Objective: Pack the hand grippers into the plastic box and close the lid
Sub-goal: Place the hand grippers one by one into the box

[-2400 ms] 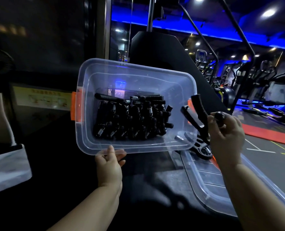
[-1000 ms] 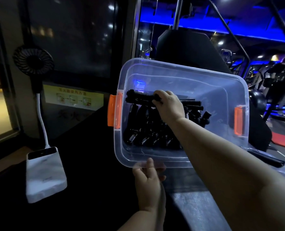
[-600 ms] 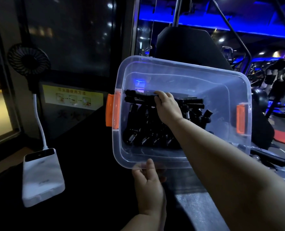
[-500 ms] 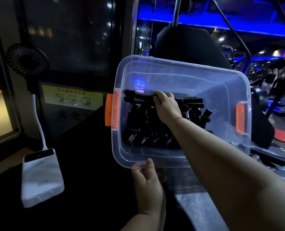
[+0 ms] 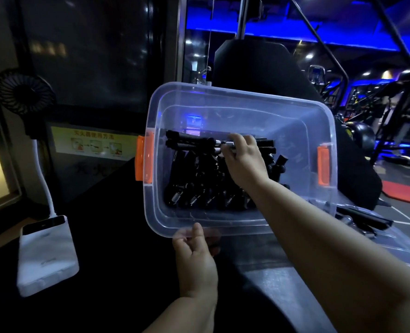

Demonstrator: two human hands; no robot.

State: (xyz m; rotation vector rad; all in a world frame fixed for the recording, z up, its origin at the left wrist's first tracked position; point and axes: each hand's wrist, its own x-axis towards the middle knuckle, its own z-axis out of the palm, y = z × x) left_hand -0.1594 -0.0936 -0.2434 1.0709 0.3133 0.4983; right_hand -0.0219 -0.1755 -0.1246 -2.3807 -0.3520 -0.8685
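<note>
A clear plastic box [image 5: 297, 121] with orange latches [image 5: 144, 159] is tilted toward me, its open side facing the camera. My left hand [image 5: 194, 255] grips its near rim from below. Several black hand grippers [image 5: 194, 183] with metal springs lie stacked inside. My right hand [image 5: 243, 162] reaches into the box and pinches the metal end of a hand gripper lying across the top of the stack. The clear lid [image 5: 396, 246] lies on the surface at the right, with another black hand gripper [image 5: 365, 221] on it.
A white power bank [image 5: 46, 253] with a small black fan [image 5: 25, 92] on a white stalk stands at the left. A dark machine shroud [image 5: 259, 68] rises behind the box. Gym machines fill the blue-lit far right.
My right hand carried a hand gripper from the right into the box and laid it on the stack. In the last half second its fingers shifted slightly right along the top gripper.
</note>
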